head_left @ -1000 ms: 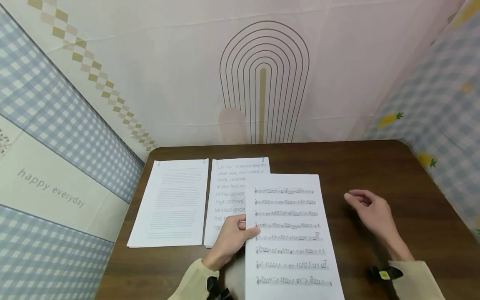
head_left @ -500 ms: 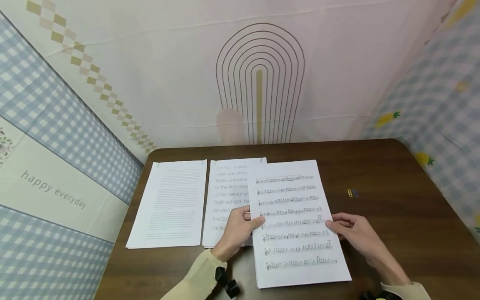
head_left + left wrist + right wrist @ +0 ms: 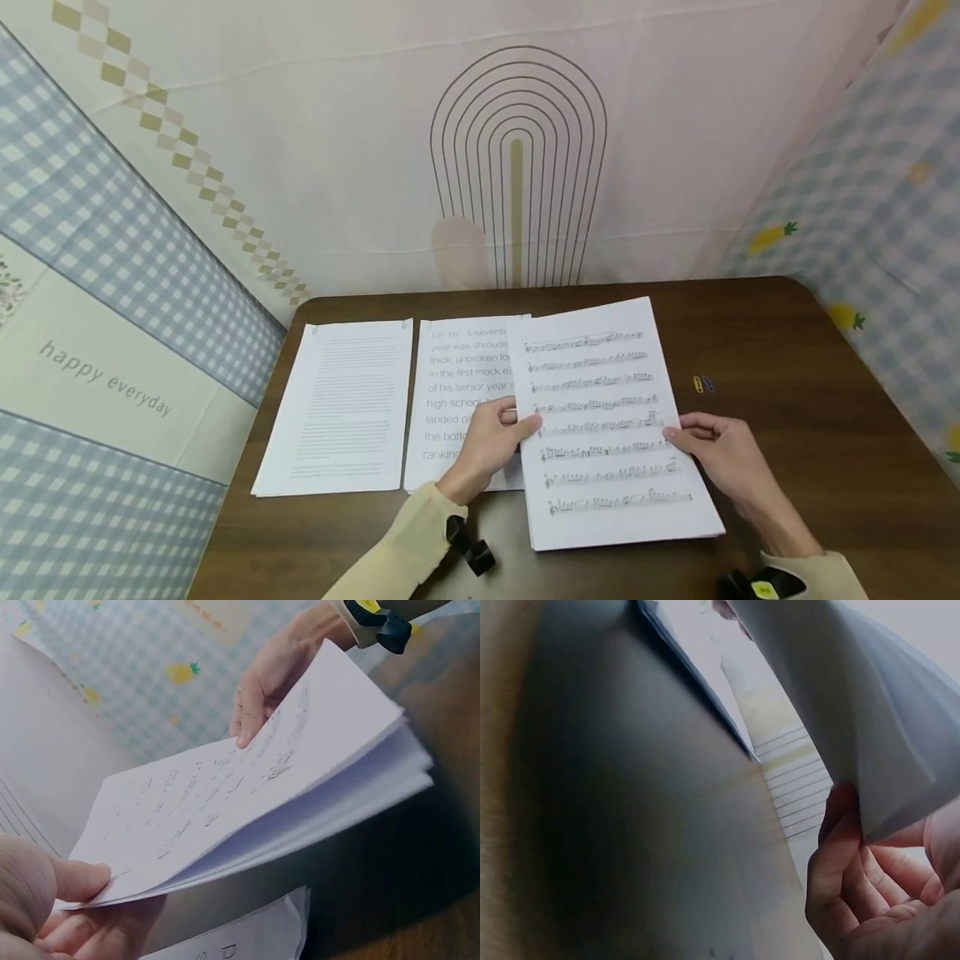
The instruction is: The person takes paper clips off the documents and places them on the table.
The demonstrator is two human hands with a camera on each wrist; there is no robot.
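A stack of sheet music (image 3: 600,433) is held up above the table between both hands, its sheets slightly fanned apart at the near edge in the left wrist view. My left hand (image 3: 491,442) pinches its left edge, thumb on top and fingers beneath. On the opposite edge, my right hand (image 3: 720,454) grips the stack the same way; in the right wrist view its curled fingers (image 3: 840,847) lie under the paper. Partly covered by the music is a stack of large-print pages (image 3: 461,392) lying on the table.
Farther left lies a stack of small-print pages (image 3: 345,408) with clips at its top corners. A yellow paper clip (image 3: 698,384) and a blue paper clip (image 3: 708,384) rest on the brown table (image 3: 810,400) beyond my right hand. Patterned cloth (image 3: 360,150) hangs behind and at both sides.
My right hand has come in from the right and taken hold of the music's right edge. The stack has been raised, shifted right and away, and turned slightly. Both paper clips have come into view.
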